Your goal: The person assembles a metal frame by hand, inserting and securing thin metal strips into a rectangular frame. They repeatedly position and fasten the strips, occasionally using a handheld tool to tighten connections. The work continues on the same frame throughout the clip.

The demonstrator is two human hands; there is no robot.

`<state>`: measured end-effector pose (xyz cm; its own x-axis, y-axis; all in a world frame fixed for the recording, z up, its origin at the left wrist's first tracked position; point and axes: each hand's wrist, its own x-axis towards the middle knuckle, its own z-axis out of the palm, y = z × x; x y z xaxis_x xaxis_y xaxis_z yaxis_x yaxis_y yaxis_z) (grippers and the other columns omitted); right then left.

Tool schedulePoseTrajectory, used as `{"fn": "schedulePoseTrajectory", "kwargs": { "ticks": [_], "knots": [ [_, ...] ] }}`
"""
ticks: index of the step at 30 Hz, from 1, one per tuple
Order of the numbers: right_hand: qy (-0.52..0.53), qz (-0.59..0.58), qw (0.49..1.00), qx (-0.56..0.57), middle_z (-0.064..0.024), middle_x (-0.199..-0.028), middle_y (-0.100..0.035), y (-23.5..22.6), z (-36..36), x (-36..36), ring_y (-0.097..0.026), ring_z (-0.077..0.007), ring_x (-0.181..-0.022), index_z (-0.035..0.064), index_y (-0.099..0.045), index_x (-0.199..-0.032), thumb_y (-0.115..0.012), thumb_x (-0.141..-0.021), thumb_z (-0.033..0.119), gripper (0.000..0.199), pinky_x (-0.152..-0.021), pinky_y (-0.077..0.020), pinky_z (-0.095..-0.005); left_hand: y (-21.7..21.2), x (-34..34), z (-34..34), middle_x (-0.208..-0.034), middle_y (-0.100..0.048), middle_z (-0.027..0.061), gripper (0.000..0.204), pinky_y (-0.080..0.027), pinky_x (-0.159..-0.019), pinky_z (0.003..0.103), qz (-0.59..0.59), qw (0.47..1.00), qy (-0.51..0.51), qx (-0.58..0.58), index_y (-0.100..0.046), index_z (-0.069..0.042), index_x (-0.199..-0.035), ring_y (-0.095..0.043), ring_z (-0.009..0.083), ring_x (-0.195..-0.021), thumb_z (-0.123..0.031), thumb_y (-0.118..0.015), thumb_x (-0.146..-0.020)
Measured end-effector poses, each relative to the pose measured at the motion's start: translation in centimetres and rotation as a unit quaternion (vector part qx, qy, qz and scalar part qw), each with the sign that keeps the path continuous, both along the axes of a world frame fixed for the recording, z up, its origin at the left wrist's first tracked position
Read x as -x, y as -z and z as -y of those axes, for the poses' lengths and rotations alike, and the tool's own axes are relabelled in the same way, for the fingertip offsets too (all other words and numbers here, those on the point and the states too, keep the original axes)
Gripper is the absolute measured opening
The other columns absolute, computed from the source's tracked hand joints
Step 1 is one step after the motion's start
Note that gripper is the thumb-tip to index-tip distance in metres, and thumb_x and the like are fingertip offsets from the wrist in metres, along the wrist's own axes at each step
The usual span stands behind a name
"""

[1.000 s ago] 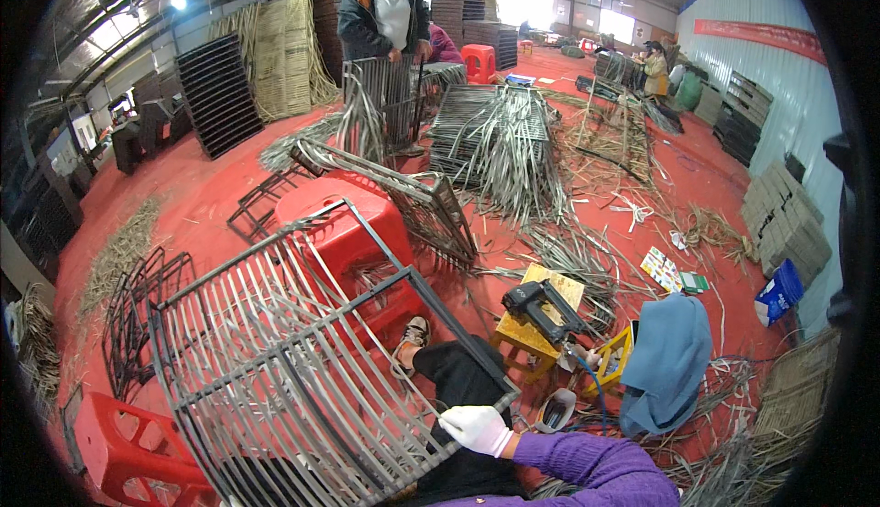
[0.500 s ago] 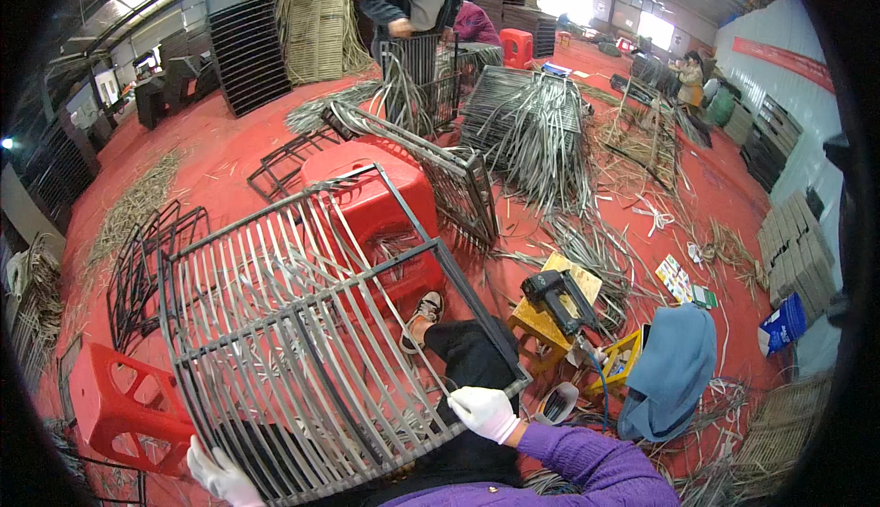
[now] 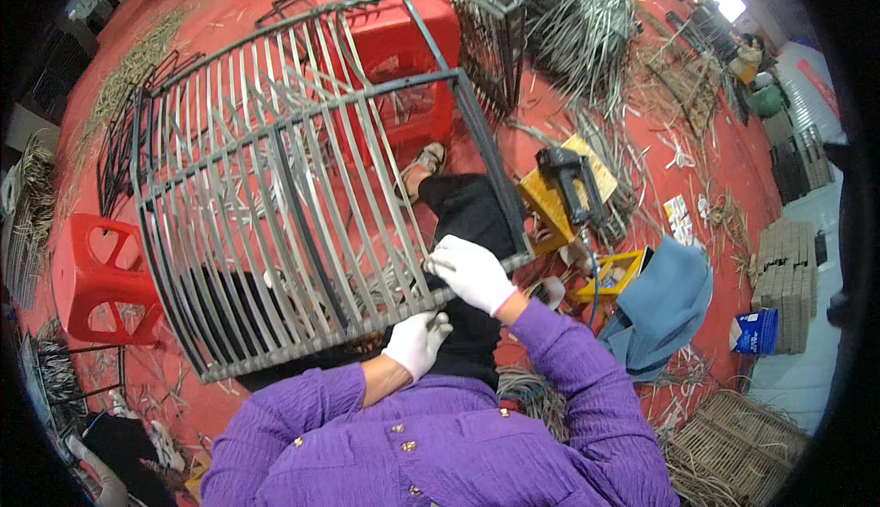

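A dark metal frame (image 3: 295,145) laced with grey flat strips leans across my lap, its far side near a red stool. At the frame's near right corner, my right hand (image 3: 472,273), in a white glove, pinches a grey strip (image 3: 412,232) beside the near rail. Just below that rail is my left hand (image 3: 419,344), gloved too, with its fingers curled together near the rail. What sits between the left fingers, if anything, is too small to make out. Both purple-sleeved forearms come in from below.
A red stool (image 3: 385,35) stands behind the frame, another red stool (image 3: 78,273) to the left. At right are a black nail gun (image 3: 570,181) on a yellow stool, a blue hose and a blue cloth (image 3: 660,305). A bundle of strips (image 3: 582,35) lies farther off.
My left hand has moved from the frame's near left corner to its near right, beside my right hand. My view has tilted downward.
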<state>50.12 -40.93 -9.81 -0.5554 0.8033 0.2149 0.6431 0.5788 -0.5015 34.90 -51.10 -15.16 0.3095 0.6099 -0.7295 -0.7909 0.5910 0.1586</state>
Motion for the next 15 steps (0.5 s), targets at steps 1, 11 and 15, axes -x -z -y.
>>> {"fn": "schedulePoseTrajectory", "kwargs": {
  "ticks": [1, 11, 15],
  "knots": [
    [-0.041, 0.049, 0.997, 0.032, -0.0078, -0.090, -0.059, 0.1, -0.3, -0.1, -0.062, -0.0271, -0.089, 0.0115, -0.066, -0.087, -0.061, -0.086, 0.022, 0.012, -0.073, -0.0516, -0.0391, 0.1, -0.6, -0.1, -0.091, -0.058, 0.0096, 0.017, -0.053, -0.067, 0.032, -0.004, 1.000, 0.010, -0.010, -0.052, -0.001, -0.116, -0.058, 0.0187, -0.076, -0.004, -0.047, -0.100],
    [-0.011, 0.055, 0.986, 0.157, -0.0141, -0.071, -0.064, -0.5, -0.7, -0.3, -0.065, -0.0366, -0.071, 0.0128, -0.064, -0.085, -0.052, -0.095, 0.042, 0.033, -0.063, -0.0495, -0.0482, -1.4, -0.2, -0.9, -0.092, -0.060, 0.0052, 0.014, -0.053, -0.068, 0.030, -0.052, 0.986, 0.155, -0.030, -0.059, -0.003, -0.110, -0.059, 0.0146, -0.074, -0.011, -0.056, -0.100],
    [0.001, 0.069, 0.986, 0.149, -0.0152, -0.074, -0.065, -0.8, -0.7, -0.1, -0.066, -0.0371, -0.073, 0.0126, -0.063, -0.086, -0.052, -0.095, 0.043, 0.034, -0.064, -0.0501, -0.0493, -2.0, -0.8, -1.0, -0.078, -0.058, 0.0002, 0.006, -0.049, -0.063, 0.029, -0.120, 0.976, 0.183, -0.002, -0.061, -0.008, -0.100, -0.056, 0.0114, -0.065, -0.014, -0.060, -0.099]
  ]
}}
